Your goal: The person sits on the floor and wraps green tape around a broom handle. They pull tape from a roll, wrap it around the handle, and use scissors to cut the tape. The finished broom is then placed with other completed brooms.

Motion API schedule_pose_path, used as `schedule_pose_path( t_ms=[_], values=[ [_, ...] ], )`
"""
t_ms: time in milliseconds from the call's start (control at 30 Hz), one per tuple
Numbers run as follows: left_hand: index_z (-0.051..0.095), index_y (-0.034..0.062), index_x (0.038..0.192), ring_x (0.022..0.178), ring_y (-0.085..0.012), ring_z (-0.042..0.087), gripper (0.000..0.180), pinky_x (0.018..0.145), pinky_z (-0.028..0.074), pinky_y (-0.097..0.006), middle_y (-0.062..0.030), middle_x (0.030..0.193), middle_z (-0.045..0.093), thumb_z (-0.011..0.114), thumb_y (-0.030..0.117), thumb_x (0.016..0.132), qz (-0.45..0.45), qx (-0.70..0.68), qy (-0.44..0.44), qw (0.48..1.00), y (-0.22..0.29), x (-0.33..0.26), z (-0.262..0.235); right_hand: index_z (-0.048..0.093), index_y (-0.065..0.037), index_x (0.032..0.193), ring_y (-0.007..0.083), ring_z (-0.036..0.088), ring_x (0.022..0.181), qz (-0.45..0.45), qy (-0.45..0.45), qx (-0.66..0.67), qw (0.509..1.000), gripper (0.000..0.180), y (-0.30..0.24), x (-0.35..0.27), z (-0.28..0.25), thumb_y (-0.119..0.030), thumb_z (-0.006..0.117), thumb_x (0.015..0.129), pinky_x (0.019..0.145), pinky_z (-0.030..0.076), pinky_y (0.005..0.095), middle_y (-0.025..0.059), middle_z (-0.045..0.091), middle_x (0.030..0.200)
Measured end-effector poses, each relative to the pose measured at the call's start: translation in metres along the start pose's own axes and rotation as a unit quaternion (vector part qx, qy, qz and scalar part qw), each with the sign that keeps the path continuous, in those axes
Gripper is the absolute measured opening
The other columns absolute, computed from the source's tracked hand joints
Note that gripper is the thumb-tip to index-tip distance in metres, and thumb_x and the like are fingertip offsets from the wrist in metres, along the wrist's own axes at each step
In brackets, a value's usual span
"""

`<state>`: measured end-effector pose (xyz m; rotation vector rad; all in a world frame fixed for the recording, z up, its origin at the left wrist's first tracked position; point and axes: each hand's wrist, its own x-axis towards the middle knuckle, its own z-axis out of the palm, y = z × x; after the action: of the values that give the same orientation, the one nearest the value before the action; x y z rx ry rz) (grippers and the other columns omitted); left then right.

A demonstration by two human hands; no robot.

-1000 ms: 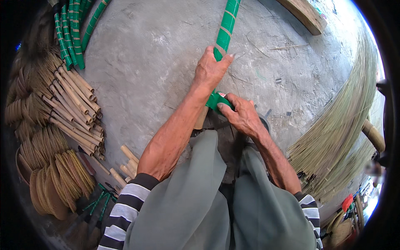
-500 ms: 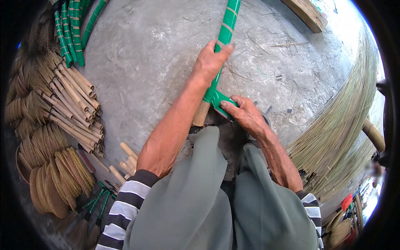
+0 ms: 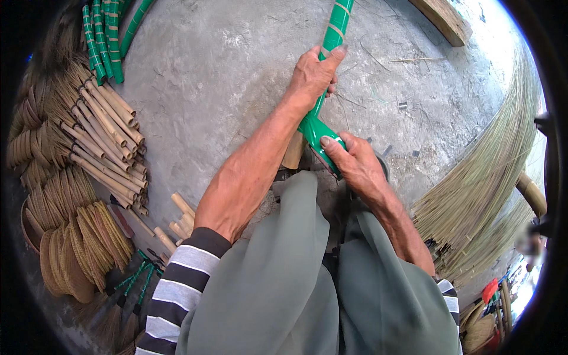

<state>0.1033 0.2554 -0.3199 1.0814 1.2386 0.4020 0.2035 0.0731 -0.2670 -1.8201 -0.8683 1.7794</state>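
Observation:
A long stick handle (image 3: 338,25), wound in glossy green tape with thin tan bands showing between the turns, runs up past the top of the view. My left hand (image 3: 312,78) is closed around it. Below that hand, the loose green tape (image 3: 320,134) slants off the stick toward my right hand (image 3: 360,161). Its thumb presses the tape against the fingers, which are partly hidden beneath. Whether a roll sits in that hand I cannot tell. The stick's bare tan lower end (image 3: 293,152) shows just above my knees.
Bamboo-handled brooms (image 3: 109,139) lie stacked at left, with green-wrapped handles (image 3: 111,41) above. Coiled woven bundles (image 3: 89,248) and short bamboo pieces (image 3: 181,219) are nearer. Long straw (image 3: 485,183) spreads at right; a wooden block (image 3: 444,22) lies on the concrete floor at the far right.
The stick and both hands sit slightly farther right in the view, the left hand a little higher. The tape now slants down more steeply. Both grips are kept.

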Motion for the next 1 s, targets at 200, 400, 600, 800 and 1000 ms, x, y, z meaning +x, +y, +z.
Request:
schedule_pose_path(
  t_ms=[200,400,600,800,1000],
  values=[
    [0.064,0.0031,0.117,0.057,-0.0131,0.061,0.072,0.054,0.054,-0.031,-0.005,0.08,0.064,0.074,0.071,0.094,-0.076,-0.138,-0.119,0.98,0.003,0.015,-0.015,0.068,0.001,0.09,0.0151,0.059,0.073,0.041,-0.007,0.173,0.984,0.053,0.007,0.007,0.011,-0.049,0.064,0.108,0.068,0.047,0.0358,0.0044,0.065,0.079],
    [0.066,0.004,0.123,0.074,-0.0163,0.069,0.068,0.062,0.058,-0.034,-0.0126,0.095,0.074,0.075,0.065,0.095,0.07,0.198,0.071,0.975,-0.013,-0.003,-0.003,0.073,-0.002,0.097,0.0098,0.057,0.071,-0.001,-0.031,0.009,0.999,0.045,0.019,0.024,0.007,-0.045,0.066,0.108,0.062,0.045,0.0314,0.0014,0.066,0.078],
    [0.066,0.0055,0.113,0.064,-0.0129,0.06,0.064,0.056,0.051,-0.031,-0.0035,0.083,0.066,0.074,0.067,0.098,-0.11,-0.236,-0.181,0.948,-0.003,0.003,-0.014,0.074,-0.003,0.087,0.014,0.058,0.067,0.02,-0.038,0.123,0.991,0.052,0.023,0.019,0.003,-0.051,0.069,0.103,0.062,0.046,0.0364,0.003,0.065,0.072],
    [0.071,0.0029,0.106,0.07,-0.0134,0.062,0.066,0.065,0.052,-0.035,-0.0063,0.081,0.067,0.082,0.066,0.089,0.034,0.089,0.035,0.995,-0.007,-0.02,0.009,0.074,-0.002,0.086,0.0149,0.057,0.066,-0.009,-0.052,0.014,0.999,0.052,0.028,0.029,-0.004,-0.051,0.069,0.102,0.06,0.045,0.0379,0.0045,0.065,0.071],
    [0.068,0.0074,0.105,0.065,-0.0121,0.059,0.053,0.058,0.052,-0.031,-0.0026,0.078,0.064,0.079,0.058,0.097,-0.085,-0.207,-0.176,0.959,-0.009,-0.004,-0.01,0.077,-0.001,0.096,0.0151,0.06,0.069,0.019,-0.056,0.067,0.996,0.049,0.028,0.028,-0.011,-0.05,0.072,0.101,0.064,0.048,0.0379,0.0049,0.068,0.08]
  ],
)
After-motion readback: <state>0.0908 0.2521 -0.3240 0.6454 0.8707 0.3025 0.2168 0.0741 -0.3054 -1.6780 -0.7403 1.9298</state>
